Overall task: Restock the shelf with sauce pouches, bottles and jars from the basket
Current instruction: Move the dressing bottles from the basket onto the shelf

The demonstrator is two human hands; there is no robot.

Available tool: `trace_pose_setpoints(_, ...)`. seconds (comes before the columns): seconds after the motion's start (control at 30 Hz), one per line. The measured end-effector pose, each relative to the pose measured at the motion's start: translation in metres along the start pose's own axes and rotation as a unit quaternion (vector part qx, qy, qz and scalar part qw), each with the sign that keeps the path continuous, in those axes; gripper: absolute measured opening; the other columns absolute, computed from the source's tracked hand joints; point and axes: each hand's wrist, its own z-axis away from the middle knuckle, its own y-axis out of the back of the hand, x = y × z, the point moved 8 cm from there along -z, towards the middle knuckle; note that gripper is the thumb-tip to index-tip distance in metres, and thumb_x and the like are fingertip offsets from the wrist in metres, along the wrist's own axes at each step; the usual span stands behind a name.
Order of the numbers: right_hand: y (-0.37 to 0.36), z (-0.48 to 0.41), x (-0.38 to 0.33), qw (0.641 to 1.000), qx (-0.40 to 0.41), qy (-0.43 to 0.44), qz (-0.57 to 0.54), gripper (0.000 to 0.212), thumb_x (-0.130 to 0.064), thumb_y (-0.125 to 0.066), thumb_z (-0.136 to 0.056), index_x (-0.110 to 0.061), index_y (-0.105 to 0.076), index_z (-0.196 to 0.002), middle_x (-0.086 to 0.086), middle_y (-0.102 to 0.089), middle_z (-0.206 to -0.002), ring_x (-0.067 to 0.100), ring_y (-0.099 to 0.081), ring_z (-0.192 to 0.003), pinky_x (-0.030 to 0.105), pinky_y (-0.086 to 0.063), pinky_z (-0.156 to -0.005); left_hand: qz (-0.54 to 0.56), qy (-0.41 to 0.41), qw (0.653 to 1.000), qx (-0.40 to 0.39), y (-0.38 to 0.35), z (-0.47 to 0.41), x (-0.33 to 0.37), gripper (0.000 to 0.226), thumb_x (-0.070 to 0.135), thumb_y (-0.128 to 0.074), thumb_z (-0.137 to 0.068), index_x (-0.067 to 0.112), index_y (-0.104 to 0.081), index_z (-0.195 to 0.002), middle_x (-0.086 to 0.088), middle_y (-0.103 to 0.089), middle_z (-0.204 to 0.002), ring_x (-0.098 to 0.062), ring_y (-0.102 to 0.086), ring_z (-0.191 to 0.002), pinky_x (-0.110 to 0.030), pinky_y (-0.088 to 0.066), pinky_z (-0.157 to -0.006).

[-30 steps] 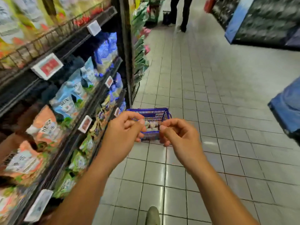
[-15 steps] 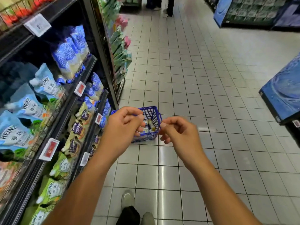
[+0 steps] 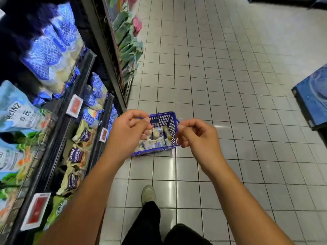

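A small blue plastic basket [image 3: 172, 127] stands on the tiled floor beside the shelf unit. Inside it lie several small jars and pouches [image 3: 156, 138] with pale labels. My left hand [image 3: 127, 133] and my right hand [image 3: 196, 137] hover in the air above the basket's two sides. Both have curled fingers with the thumb against the fingertips, and nothing shows in either. The left hand hides the basket's left part. On the left, the shelf [image 3: 58, 121] holds light blue Heinz pouches [image 3: 17, 112], blue patterned pouches [image 3: 53, 50] and purple-labelled pouches [image 3: 77, 152].
Red price tags [image 3: 74, 106] hang on the shelf edges. Green and pink packs [image 3: 127, 43] fill the far shelf end. A blue display stand [image 3: 313, 96] sits at the right. My shoe [image 3: 148, 193] and dark trouser leg are below the basket.
The view has tilted down and moved closer to the basket. Both hands keep the same curled pose and have drifted slightly apart above it.
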Motion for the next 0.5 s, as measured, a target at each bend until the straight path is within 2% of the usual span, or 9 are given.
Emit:
trace_pose_setpoints(0.07, -0.006, -0.022, 0.003, 1.000, 0.004, -0.009, 0.001, 0.012, -0.004, -0.063, -0.092, -0.014, -0.068, -0.086, -0.001, -0.073, -0.070, 0.004, -0.063, -0.057, 0.016, -0.049, -0.052, 0.000, 0.005, 1.000, 0.003, 0.006, -0.025, -0.003, 0.008, 0.008, -0.058, -0.097, 0.010, -0.065, -0.101, -0.014, -0.073, -0.084, -0.017, -0.066, -0.072, -0.020, -0.055, -0.062)
trace_pose_setpoints(0.3, -0.010, -0.087, 0.031, 0.999, 0.013, -0.044, 0.013, 0.014, -0.005, -0.061, -0.094, -0.015, -0.069, -0.087, -0.009, -0.066, -0.061, 0.007, -0.063, -0.059, 0.017, -0.049, -0.053, -0.011, 0.037, 0.999, 0.015, 0.020, -0.097, -0.031, 0.011, 0.010, -0.058, -0.097, 0.011, -0.067, -0.102, -0.001, -0.073, -0.074, -0.007, -0.066, -0.067, -0.019, -0.057, -0.063)
trace_pose_setpoints(0.5, -0.002, -0.145, 0.071, 0.995, 0.030, -0.097, 0.012, 0.012, -0.009, -0.065, -0.092, -0.016, -0.068, -0.083, -0.007, -0.066, -0.059, 0.009, -0.061, -0.053, 0.019, -0.048, -0.050, -0.004, 0.084, 0.996, 0.043, 0.022, -0.159, -0.068, 0.011, 0.011, -0.058, -0.096, 0.018, -0.067, -0.093, 0.004, -0.074, -0.071, -0.006, -0.068, -0.065, -0.020, -0.058, -0.061)
